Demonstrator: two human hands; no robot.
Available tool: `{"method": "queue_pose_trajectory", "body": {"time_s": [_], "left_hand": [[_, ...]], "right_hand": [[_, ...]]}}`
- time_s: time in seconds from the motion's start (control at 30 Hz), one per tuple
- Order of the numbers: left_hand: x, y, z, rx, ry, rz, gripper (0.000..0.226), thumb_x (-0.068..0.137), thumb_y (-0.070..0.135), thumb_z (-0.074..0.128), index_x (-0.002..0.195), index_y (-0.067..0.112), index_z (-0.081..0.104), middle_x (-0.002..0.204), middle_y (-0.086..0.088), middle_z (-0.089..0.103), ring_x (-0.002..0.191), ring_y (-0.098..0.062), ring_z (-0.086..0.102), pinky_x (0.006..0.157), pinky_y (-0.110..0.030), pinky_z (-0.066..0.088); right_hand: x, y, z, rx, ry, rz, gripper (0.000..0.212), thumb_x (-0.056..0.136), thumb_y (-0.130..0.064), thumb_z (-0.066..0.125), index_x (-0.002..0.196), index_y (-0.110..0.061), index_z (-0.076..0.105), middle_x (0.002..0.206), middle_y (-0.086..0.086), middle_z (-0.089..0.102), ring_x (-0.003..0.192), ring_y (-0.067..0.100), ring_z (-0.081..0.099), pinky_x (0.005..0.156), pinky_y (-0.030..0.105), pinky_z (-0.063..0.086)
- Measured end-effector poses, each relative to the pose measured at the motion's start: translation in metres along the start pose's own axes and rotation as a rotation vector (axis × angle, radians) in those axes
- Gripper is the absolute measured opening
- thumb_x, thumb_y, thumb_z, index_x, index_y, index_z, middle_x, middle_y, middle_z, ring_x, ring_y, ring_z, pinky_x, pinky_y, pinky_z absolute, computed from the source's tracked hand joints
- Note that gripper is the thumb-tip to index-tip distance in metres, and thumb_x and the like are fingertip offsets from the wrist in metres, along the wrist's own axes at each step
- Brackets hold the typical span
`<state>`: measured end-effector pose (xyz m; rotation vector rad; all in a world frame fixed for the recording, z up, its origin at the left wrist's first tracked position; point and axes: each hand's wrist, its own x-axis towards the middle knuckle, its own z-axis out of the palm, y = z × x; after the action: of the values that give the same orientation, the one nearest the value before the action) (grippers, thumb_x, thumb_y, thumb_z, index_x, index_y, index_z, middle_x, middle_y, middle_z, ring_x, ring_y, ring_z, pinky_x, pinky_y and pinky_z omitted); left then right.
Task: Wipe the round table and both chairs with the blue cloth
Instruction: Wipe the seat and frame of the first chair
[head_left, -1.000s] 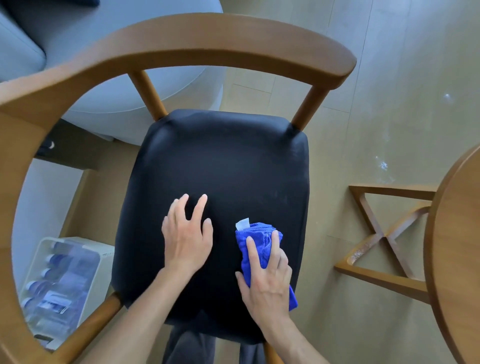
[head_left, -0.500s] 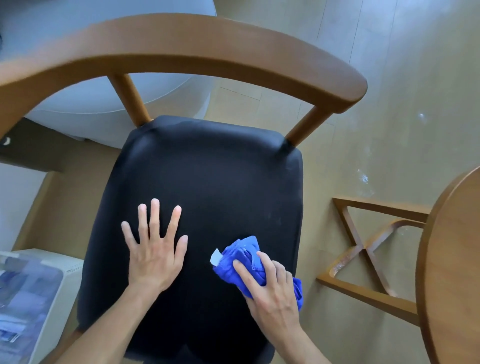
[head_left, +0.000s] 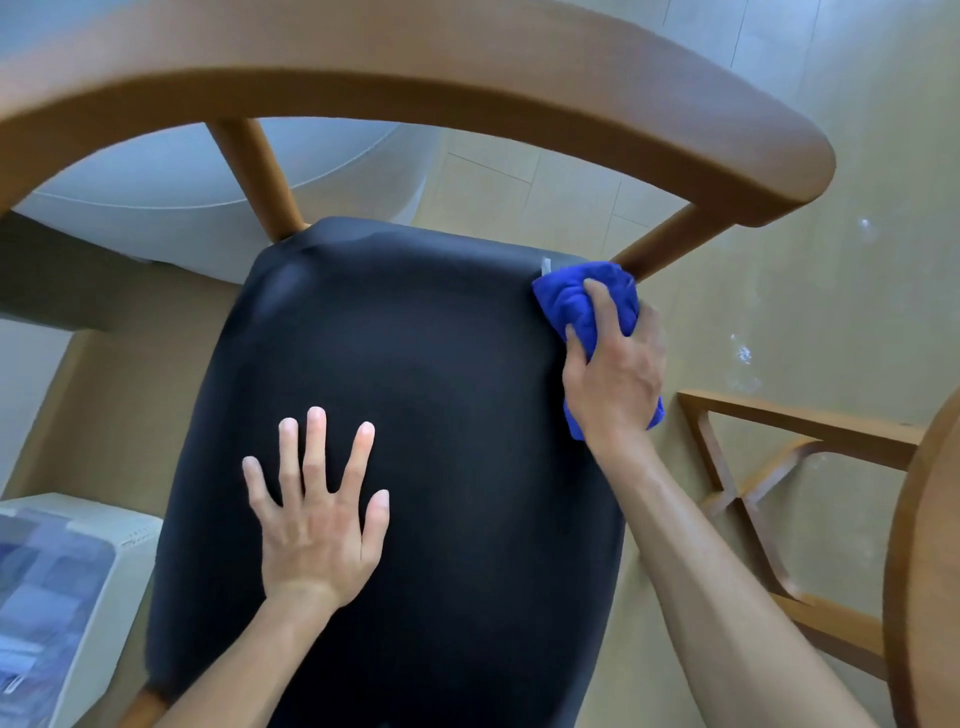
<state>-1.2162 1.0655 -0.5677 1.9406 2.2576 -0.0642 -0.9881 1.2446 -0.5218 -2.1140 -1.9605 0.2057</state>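
A wooden chair with a black padded seat (head_left: 426, 364) and a curved wooden backrest (head_left: 467, 67) fills the view below me. My left hand (head_left: 319, 509) lies flat on the seat's near left part, fingers spread. My right hand (head_left: 613, 364) grips the bunched blue cloth (head_left: 587, 296) and presses it on the seat's far right corner, beside the backrest's right post. The round wooden table (head_left: 924, 545) shows only as a curved edge at the right.
The table's wooden cross base (head_left: 753, 483) stands on the pale floor to the right of the chair. A white box with a clear lid (head_left: 62, 597) sits at the lower left. A pale grey upholstered seat (head_left: 218, 171) lies behind the backrest.
My right hand has swept the blue cloth from the seat's near right edge up to its far right corner. My left hand stays flat on the seat. The view has moved closer.
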Motion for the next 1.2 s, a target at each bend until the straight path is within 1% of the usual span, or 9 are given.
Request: {"method": "queue_pose_trajectory", "body": {"time_s": [0.07, 0.2, 0.4, 0.53, 0.6, 0.73, 0.83, 0.93, 1.2], "left_hand": [[0.0, -0.001, 0.001, 0.002, 0.004, 0.0, 0.066, 0.09, 0.048, 0.028, 0.152, 0.026, 0.02, 0.16, -0.016, 0.006, 0.147, -0.039, 0.006, 0.111, -0.065, 0.002], [-0.001, 0.0, 0.0, -0.004, 0.001, -0.003, 0.066, 0.09, 0.048, 0.028, 0.152, 0.026, 0.019, 0.16, -0.016, 0.005, 0.147, -0.038, 0.005, 0.111, -0.065, 0.003], [-0.001, -0.001, -0.001, -0.012, 0.003, -0.003, 0.066, 0.09, 0.047, 0.028, 0.152, 0.027, 0.017, 0.161, -0.015, 0.004, 0.147, -0.038, 0.005, 0.11, -0.065, 0.004], [-0.001, -0.002, 0.0, -0.014, 0.008, -0.006, 0.066, 0.09, 0.048, 0.029, 0.151, 0.025, 0.021, 0.161, -0.015, 0.005, 0.147, -0.037, 0.005, 0.11, -0.065, 0.004], [-0.001, -0.002, 0.002, -0.008, 0.013, 0.0, 0.066, 0.09, 0.048, 0.028, 0.151, 0.025, 0.022, 0.161, -0.015, 0.005, 0.147, -0.038, 0.006, 0.111, -0.065, 0.004], [-0.001, -0.002, 0.003, -0.008, 0.021, 0.007, 0.066, 0.09, 0.048, 0.028, 0.152, 0.025, 0.021, 0.161, -0.016, 0.005, 0.147, -0.038, 0.005, 0.111, -0.065, 0.003], [-0.002, -0.002, 0.003, -0.008, 0.017, 0.001, 0.067, 0.089, 0.048, 0.028, 0.151, 0.025, 0.021, 0.16, -0.016, 0.006, 0.147, -0.039, 0.006, 0.111, -0.066, 0.004], [-0.001, -0.001, 0.002, -0.007, 0.012, -0.003, 0.067, 0.089, 0.048, 0.03, 0.151, 0.025, 0.02, 0.16, -0.017, 0.007, 0.146, -0.04, 0.007, 0.111, -0.067, 0.005], [0.0, 0.0, 0.001, 0.005, -0.008, -0.004, 0.068, 0.089, 0.047, 0.031, 0.152, 0.025, 0.019, 0.16, -0.018, 0.008, 0.146, -0.041, 0.008, 0.111, -0.067, 0.005]], "right_hand": [[-0.002, -0.007, 0.003, -0.011, 0.004, 0.012, 0.045, 0.09, -0.022, 0.059, 0.135, -0.022, 0.053, 0.134, 0.019, 0.047, 0.105, 0.039, 0.052, 0.086, 0.047, 0.048], [-0.05, -0.025, 0.0, -0.039, -0.018, -0.136, 0.044, 0.08, -0.013, 0.063, 0.123, -0.022, 0.063, 0.118, 0.02, 0.057, 0.076, 0.036, 0.052, 0.064, 0.041, 0.051], [-0.209, -0.001, -0.016, 0.114, -0.237, -0.661, 0.045, 0.08, -0.004, 0.053, 0.119, -0.025, 0.063, 0.115, 0.015, 0.052, 0.065, 0.029, 0.048, 0.059, 0.035, 0.043], [-0.205, 0.035, -0.029, 0.116, -0.36, -0.936, 0.04, 0.086, -0.007, 0.058, 0.118, -0.03, 0.061, 0.103, 0.009, 0.062, 0.068, 0.026, 0.051, 0.059, 0.034, 0.043], [-0.171, 0.045, -0.029, 0.106, -0.305, -0.855, 0.042, 0.083, -0.006, 0.062, 0.118, -0.029, 0.064, 0.103, 0.013, 0.065, 0.07, 0.03, 0.054, 0.061, 0.035, 0.043], [-0.087, 0.051, -0.023, 0.041, -0.071, -0.458, 0.041, 0.076, -0.001, 0.068, 0.113, -0.018, 0.072, 0.111, 0.023, 0.062, 0.082, 0.04, 0.06, 0.073, 0.044, 0.052], [-0.029, 0.031, -0.015, 0.051, 0.0, -0.112, 0.042, 0.083, -0.007, 0.064, 0.125, -0.016, 0.064, 0.121, 0.023, 0.054, 0.099, 0.043, 0.056, 0.085, 0.048, 0.051], [0.008, -0.001, 0.001, -0.005, 0.006, 0.213, 0.046, 0.09, -0.019, 0.056, 0.135, -0.024, 0.05, 0.132, 0.02, 0.045, 0.103, 0.041, 0.05, 0.084, 0.047, 0.047], [0.02, -0.05, 0.016, -0.077, 0.013, 0.272, 0.045, 0.091, -0.018, 0.05, 0.136, -0.024, 0.046, 0.134, 0.022, 0.039, 0.104, 0.043, 0.049, 0.084, 0.049, 0.047]]}}
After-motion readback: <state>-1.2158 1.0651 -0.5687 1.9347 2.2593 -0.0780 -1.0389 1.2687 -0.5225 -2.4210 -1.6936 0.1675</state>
